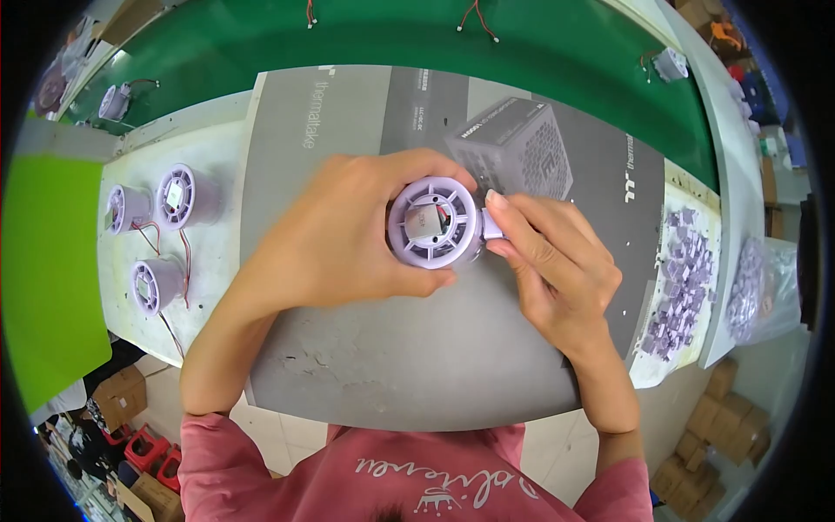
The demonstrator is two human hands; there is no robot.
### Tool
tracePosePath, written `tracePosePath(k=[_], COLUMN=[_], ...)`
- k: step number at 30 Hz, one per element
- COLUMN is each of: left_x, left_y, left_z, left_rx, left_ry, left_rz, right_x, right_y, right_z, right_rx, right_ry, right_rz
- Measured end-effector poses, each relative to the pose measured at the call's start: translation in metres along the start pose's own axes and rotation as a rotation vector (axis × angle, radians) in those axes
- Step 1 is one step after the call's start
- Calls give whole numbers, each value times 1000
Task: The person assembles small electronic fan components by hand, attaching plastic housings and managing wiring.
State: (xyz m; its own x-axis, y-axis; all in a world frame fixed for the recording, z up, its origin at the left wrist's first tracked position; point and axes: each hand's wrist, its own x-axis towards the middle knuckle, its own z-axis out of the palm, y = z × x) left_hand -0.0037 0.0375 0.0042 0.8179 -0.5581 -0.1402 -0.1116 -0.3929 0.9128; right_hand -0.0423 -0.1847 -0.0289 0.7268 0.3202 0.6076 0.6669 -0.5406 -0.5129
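Note:
My left hand point(344, 230) is wrapped round a round lavender fan housing point(426, 224), held above the middle of the board. Its spoked end faces up, with a silvery label and a bit of red and black wire at the hub. Between the thumb and fingers of my right hand point(561, 265) is a small lavender plastic piece point(492, 224). That piece is against the right side of the housing; whether it is joined there I cannot tell.
Three lavender fan units point(187, 196) with trailing wires stand at the left. Many small lavender plastic pieces point(678, 300) lie heaped at the right, beside a clear plastic bag point(770, 291). A grey printed board point(417, 357) covers the worktop. Beyond runs a green conveyor belt point(374, 43) carrying further parts.

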Motion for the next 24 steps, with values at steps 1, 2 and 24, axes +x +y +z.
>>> tracePosePath(k=[1,2,24], left_x=[3,5,5], left_y=[-1,-4,16], left_z=[0,-1,-33], left_rx=[-14,-11,428], left_ry=[-13,-9,316], left_rz=[-5,-2,218], right_x=[-1,-1,21], right_y=[1,2,-19], right_z=[1,1,-31], right_rx=[-44,-87,-268], right_ry=[16,33,-97], right_rz=[-25,-49,61])
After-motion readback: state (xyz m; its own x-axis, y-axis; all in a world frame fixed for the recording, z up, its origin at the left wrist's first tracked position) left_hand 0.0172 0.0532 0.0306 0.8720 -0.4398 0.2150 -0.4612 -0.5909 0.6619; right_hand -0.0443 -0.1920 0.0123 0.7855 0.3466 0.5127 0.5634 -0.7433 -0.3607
